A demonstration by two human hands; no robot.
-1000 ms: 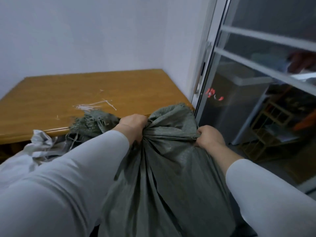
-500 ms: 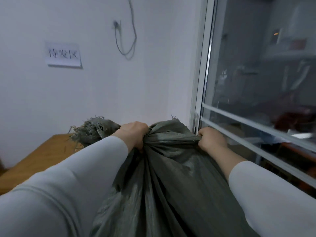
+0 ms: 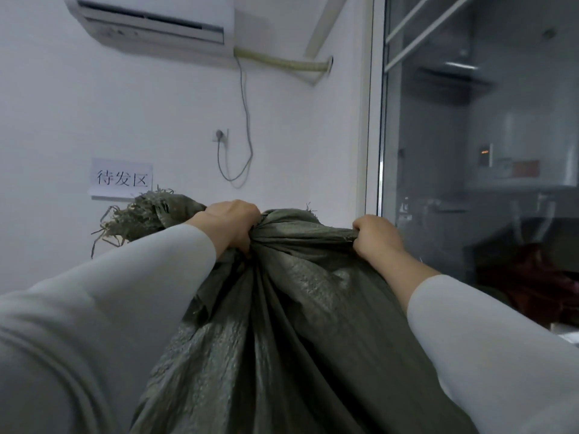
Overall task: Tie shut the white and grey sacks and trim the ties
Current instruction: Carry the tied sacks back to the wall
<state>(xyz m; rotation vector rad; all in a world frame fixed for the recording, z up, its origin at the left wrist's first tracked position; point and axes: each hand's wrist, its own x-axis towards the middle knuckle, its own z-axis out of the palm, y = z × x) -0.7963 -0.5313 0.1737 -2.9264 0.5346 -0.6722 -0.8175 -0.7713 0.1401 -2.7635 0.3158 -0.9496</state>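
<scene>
Both hands, left hand (image 3: 230, 223) and right hand (image 3: 374, 234), clench the bunched neck of the grey woven plastic sack (image 3: 282, 324). No tie shows on it. Tying and trimming seemingly remain; the white sack is out of view.

Grey woven sack (image 3: 297, 324), mouth bunched, frayed

The grey woven sack (image 3: 282, 339) is running off the bottom edge. The left hand (image 3: 230, 225) and right hand (image 3: 377, 236) are hiding their fingertips in its folds. Behind the glass (image 3: 485, 183), blurred shapes are showing, possibly shelves.
</scene>
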